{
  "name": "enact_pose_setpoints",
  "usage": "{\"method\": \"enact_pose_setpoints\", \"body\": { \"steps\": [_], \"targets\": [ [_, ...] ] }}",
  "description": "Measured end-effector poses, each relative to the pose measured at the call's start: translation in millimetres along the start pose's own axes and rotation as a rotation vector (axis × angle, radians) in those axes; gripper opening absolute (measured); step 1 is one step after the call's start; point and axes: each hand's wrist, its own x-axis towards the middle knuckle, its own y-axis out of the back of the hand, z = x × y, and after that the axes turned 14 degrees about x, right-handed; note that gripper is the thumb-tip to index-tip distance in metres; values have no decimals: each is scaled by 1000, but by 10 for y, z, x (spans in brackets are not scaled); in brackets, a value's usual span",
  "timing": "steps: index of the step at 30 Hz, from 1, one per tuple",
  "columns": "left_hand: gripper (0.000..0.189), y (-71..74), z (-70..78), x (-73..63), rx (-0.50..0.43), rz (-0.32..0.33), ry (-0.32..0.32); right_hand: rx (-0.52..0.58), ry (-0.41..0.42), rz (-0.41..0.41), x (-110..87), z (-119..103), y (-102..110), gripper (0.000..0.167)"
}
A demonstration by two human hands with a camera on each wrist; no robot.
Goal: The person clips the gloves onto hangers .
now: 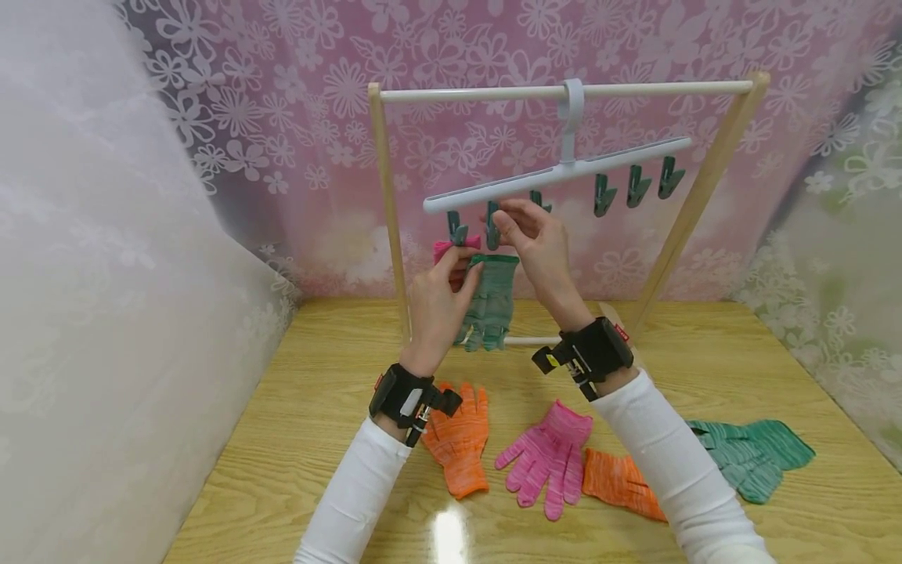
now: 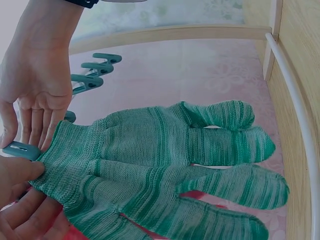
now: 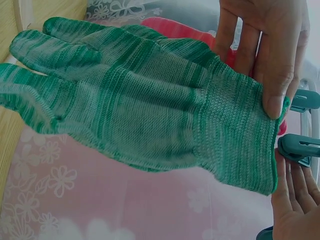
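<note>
My left hand pinches the cuff of a green striped knit glove at its upper corner; the glove hangs with its fingers down. My right hand grips a dark green clip, second from the left on the white hanger. In the right wrist view this clip is right at the edge of the cuff. Behind my left hand, a pink glove hangs at the leftmost clip, mostly hidden by the hand and the green glove.
The hanger hooks over the white bar of a wooden-sided rack, tilted down to the left. More clips hang at its right. On the table lie orange gloves, a pink glove and green glove fabric.
</note>
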Motion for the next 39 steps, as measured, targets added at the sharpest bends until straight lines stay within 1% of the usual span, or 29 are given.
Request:
{"method": "enact_pose_setpoints", "body": {
  "steps": [5, 10, 16, 19, 23, 28, 33, 39],
  "targets": [
    [19, -15, 12, 7, -7, 8, -17, 20, 31, 13, 17, -1, -3, 31],
    [19, -26, 36, 15, -23, 33, -34, 19, 34, 42, 20, 6, 1, 30],
    [18, -43, 52, 21, 1, 88, -40, 6, 43, 72, 21, -9, -21, 31],
    [18, -51, 62, 25, 8, 105, -39, 10, 47, 78, 22, -17, -33, 31],
    [18, -64, 71, 23, 43, 127, -37, 19, 46, 81, 29, -15, -45, 30],
    [18, -87, 83, 31, 78, 148, -45, -6, 55, 94, 43, -10, -55, 30],
    [17, -110, 102, 35, 69, 164, -53, -25, 63, 105, 46, -13, -64, 29],
    [17, -131, 118, 39, 68, 208, -51, -15, 93, 105, 63, -14, -93, 25]
  ]
}}
